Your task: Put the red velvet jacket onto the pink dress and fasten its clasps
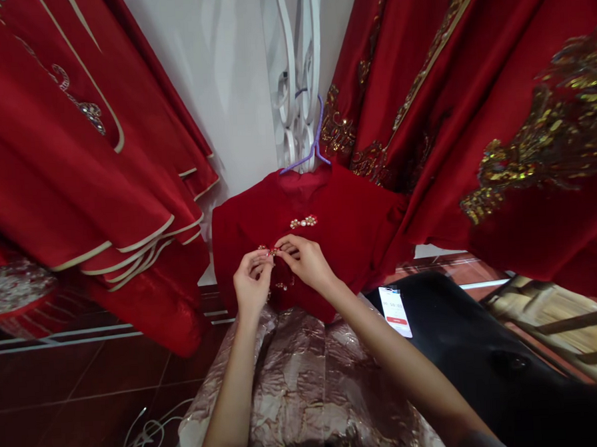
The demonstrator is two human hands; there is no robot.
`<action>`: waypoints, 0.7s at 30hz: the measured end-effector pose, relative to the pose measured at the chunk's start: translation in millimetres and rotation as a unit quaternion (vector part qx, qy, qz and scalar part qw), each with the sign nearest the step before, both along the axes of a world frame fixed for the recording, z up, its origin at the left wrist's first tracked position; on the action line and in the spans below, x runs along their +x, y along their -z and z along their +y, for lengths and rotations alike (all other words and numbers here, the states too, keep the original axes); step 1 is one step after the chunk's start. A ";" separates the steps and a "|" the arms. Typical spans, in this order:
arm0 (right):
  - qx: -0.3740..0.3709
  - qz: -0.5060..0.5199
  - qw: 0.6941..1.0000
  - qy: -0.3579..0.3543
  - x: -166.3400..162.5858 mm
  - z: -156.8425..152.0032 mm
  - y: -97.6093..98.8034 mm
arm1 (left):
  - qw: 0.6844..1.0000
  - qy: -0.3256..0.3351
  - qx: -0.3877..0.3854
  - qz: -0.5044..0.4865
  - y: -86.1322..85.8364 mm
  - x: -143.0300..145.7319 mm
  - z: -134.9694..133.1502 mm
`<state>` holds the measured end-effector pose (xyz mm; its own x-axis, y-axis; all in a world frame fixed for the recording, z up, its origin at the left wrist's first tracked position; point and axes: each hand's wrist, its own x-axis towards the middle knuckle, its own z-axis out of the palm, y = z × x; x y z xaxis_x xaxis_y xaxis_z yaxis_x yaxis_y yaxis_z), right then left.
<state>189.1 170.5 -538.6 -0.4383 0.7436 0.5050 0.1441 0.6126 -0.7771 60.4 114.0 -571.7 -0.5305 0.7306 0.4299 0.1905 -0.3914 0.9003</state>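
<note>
Left hand (253, 279) grip pinched shut on the left end of the middle clasp (274, 251), thumb and forefinger. Right hand (305, 260) grip pinched on the right end, fingers curled over it. The two grips are nearly touching, and the clasp is mostly hidden between the fingertips.

Step, as I judge it: working the middle clasp on the front of the red jacket (359, 227). Can't tell if it's being closed or undone. The next move calls for fine fingertip work: hold one half steady, pass the other through, and keep the cloth edges lined up without pulling the jacket off its hook.

The clasp's long axis runs left-right across the jacket front. Upper clasp (303, 221) lies the same way, slightly tilted, and looks closed. Lower clasp (282, 286) sits just below the hands, detail too small to tell.

The jacket hangs on a purple hanger (319, 152), collar up, long axis vertical, front facing the camera. Its hem rests against a plastic-covered garment (307, 383) under the forearms.

Red gowns (75, 162) hang on either side. White tag (396, 310) lies on a black surface to the right. White cable (144, 435) on the floor.
</note>
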 end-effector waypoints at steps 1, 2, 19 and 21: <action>0.002 0.003 1.000 0.002 -0.7 -0.5 0.9 | 1.000 0.000 -0.004 -0.003 -0.3 0.0 -0.1; 0.002 0.007 1.000 0.004 -1.4 -1.1 1.9 | 1.000 0.001 -0.008 -0.007 -0.5 -0.4 0.0; -0.003 0.066 0.997 0.032 -11.3 -4.6 12.0 | 0.993 0.051 -0.066 -0.089 -3.9 -15.1 -1.7; 0.001 0.064 0.997 0.033 -10.9 -4.8 12.2 | 0.993 0.048 -0.064 -0.091 -1.9 -15.5 -1.2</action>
<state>178.2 165.8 -550.9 -0.3214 0.7676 0.5546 0.0838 0.6064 -0.7907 44.9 112.8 -569.8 -0.5165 0.8241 0.2328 -0.0129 -0.2793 0.9601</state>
